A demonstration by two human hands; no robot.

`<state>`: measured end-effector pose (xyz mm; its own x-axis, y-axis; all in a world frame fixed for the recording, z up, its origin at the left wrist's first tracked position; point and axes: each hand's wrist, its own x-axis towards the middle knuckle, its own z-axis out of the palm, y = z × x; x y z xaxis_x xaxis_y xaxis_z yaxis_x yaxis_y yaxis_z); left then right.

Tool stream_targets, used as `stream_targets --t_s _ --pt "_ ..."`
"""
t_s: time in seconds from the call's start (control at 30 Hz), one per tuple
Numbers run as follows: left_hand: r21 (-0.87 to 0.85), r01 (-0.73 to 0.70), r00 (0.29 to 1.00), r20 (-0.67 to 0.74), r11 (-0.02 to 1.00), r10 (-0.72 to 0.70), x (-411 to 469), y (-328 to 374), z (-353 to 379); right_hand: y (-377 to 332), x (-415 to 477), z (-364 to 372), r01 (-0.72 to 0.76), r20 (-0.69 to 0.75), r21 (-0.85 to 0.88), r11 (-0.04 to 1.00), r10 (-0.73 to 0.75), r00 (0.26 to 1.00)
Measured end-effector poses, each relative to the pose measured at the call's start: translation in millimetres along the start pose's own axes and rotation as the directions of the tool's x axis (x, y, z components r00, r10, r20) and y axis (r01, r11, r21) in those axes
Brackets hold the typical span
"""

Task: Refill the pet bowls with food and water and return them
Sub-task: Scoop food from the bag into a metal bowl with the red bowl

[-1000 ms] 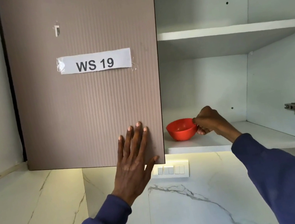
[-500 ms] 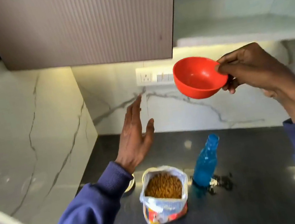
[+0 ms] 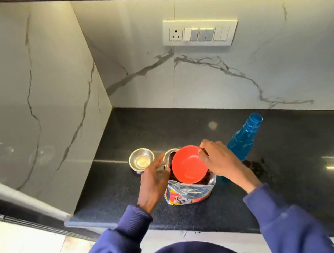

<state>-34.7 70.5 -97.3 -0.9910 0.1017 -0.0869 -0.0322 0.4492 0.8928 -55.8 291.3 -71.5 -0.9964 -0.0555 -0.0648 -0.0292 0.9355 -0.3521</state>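
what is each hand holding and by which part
Right hand pinches the red bowl at its right rim. Left hand at top edge of the food bag; grip unclear.

No legible txt, print on food bag (image 3: 188, 197) too blurred to read

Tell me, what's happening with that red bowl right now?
Right hand grips red bowl, tilted at the open food bag. Left hand at the bag's edge, grip unclear. Blue bottle stands close by the right wrist.

white marble walls (image 3: 210, 87), black granite counter (image 3: 301, 158), lit switch panel (image 3: 200, 32)
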Motion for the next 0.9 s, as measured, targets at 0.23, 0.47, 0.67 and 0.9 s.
stream_targets --t_s 0.23,0.47,0.67,0.9 --pt "-0.003 0.017 0.998 0.064 1.0 -0.016 -4.5 -6.2 1.8 8.4 3.7 9.1 -0.039 0.113 0.3 0.953 0.005 0.994" --pt "-0.047 0.035 0.997 0.075 0.998 -0.032 -4.8 -6.9 4.8 12.8 -10.9 18.2 0.254 -0.08 0.073 0.964 -0.248 0.965" --pt "-0.082 0.035 0.997 0.069 0.996 -0.029 -6.7 -7.9 7.1 7.9 -18.2 38.0 0.215 -0.108 -0.122 0.969 -0.229 0.968" --pt "-0.118 0.041 0.998 0.049 0.992 -0.035 -13.2 -10.9 12.8 -2.3 -7.4 29.2 0.13 -0.004 0.154 0.979 -0.131 0.991"
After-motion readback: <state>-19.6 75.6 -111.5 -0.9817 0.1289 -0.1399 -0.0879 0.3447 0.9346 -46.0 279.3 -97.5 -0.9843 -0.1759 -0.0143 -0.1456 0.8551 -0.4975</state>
